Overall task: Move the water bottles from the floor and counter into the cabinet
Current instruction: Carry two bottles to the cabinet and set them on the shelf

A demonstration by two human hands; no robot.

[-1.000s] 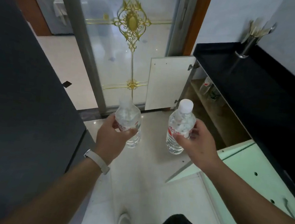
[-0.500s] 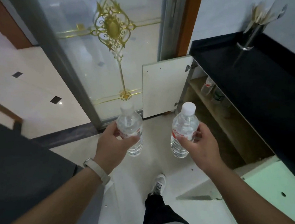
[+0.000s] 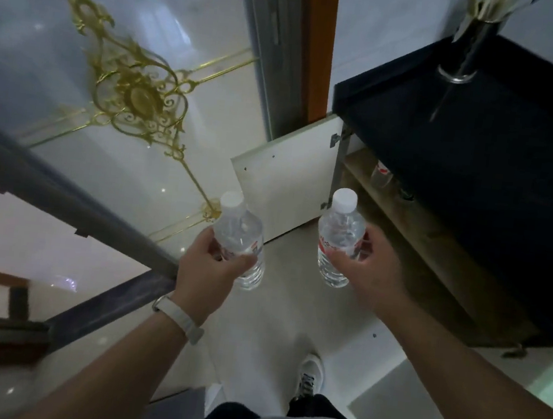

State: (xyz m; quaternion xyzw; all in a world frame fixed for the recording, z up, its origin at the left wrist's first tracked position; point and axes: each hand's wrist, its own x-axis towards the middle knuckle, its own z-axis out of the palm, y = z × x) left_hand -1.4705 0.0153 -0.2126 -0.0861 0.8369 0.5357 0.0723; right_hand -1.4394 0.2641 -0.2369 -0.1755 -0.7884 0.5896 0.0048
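My left hand (image 3: 207, 272) grips a clear water bottle (image 3: 240, 239) with a white cap and red label, held upright above the floor. A second clear water bottle (image 3: 338, 240) of the same kind is held upright in my right hand (image 3: 369, 271). Both hang in front of the open cabinet (image 3: 436, 248) under the black counter (image 3: 482, 146). On the wooden shelf inside, a bottle (image 3: 380, 174) with a red label stands far back, partly hidden by the counter edge.
The white cabinet door (image 3: 281, 182) stands open to the left of the shelf. A glass sliding door with gold ornament (image 3: 136, 97) fills the left. A metal utensil holder (image 3: 465, 48) sits on the counter. Another open door panel (image 3: 419, 398) lies low right, near my shoe (image 3: 309, 375).
I have stepped forward toward the cabinet; both bottles stay gripped and are now closer to the open shelf. The dark surface on the left has dropped out of view.
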